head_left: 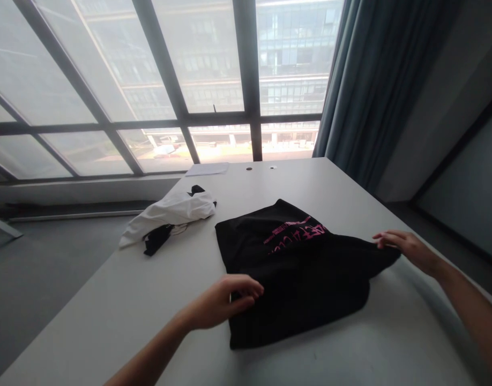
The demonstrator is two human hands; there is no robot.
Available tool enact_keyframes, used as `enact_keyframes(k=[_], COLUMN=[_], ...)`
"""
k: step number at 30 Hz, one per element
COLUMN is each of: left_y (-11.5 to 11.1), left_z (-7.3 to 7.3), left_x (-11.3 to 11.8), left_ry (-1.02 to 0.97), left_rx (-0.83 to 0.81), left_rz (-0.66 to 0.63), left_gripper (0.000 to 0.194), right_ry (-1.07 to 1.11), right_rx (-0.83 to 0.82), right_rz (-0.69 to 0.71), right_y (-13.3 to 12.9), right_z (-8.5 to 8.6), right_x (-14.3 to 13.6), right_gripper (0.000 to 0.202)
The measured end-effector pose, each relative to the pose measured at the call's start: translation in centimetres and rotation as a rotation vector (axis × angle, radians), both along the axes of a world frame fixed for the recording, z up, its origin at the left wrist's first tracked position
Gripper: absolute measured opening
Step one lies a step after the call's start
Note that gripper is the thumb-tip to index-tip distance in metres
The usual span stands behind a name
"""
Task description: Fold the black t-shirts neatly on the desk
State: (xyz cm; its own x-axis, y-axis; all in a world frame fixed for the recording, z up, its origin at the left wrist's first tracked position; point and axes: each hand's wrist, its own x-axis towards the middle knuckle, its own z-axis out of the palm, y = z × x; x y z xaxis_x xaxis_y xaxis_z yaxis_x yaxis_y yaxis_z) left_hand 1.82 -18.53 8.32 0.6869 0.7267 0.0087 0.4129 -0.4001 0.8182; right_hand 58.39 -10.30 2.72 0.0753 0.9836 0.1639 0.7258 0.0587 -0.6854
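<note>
A black T-shirt (302,279) with pink lettering is spread, partly folded, on the white table (157,316). My left hand (225,300) reaches over its left edge, fingers curled and the thumb close to the fingertips, which seem to pinch the dark cloth. On the other side, my right hand (412,251) has its fingers closed on a corner of the shirt. That corner is drawn out to the right and raised a little above the tabletop. The fabric under the right fingers is partly hidden.
A crumpled white and black garment (176,209) lies at the table's left edge. Sheets of paper (207,169) and two small round items, one dark (249,169) and one white (273,167), are at the far end. Beyond stand windows and a blue-grey curtain (358,91).
</note>
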Motion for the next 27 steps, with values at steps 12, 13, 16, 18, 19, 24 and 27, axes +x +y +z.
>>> enact_keyframes(k=[12,13,16,18,19,24,27], left_y=[12.5,12.5,12.7,12.8,12.9,13.9,16.4], left_z=[-10.0,-10.2,-10.7,-10.9,-11.1,-11.8,-12.0], left_x=[0.2,0.5,1.4,1.5,1.5,0.6,0.4], left_ry=[0.633,0.669,0.729,0.741,0.74,0.691,0.667], left_rx=[0.475,0.466,0.437,0.429,0.429,0.447,0.472], left_rz=[0.824,0.818,0.805,0.803,0.796,0.725,0.658], left_gripper=[0.054,0.056,0.059,0.06,0.06,0.061,0.059], right_ry=[-0.081,-0.067,-0.023,0.054,0.115,0.477,0.528], right_rx=[-0.238,-0.269,-0.331,-0.421,-0.49,-0.747,-0.5], right_rz=[-0.021,-0.011,0.039,0.078,0.105,0.148,-0.068], right_y=[9.3,9.9,11.1,11.2,11.1,10.9,12.5], right_z=[-1.5,-1.6,-1.6,-1.5,-1.4,-1.0,0.7], right_x=[-8.9,-9.6,-12.2,-13.9,-14.8,-16.9,-15.6], right_gripper=[0.019,0.017,0.021,0.025,0.026,0.016,0.012])
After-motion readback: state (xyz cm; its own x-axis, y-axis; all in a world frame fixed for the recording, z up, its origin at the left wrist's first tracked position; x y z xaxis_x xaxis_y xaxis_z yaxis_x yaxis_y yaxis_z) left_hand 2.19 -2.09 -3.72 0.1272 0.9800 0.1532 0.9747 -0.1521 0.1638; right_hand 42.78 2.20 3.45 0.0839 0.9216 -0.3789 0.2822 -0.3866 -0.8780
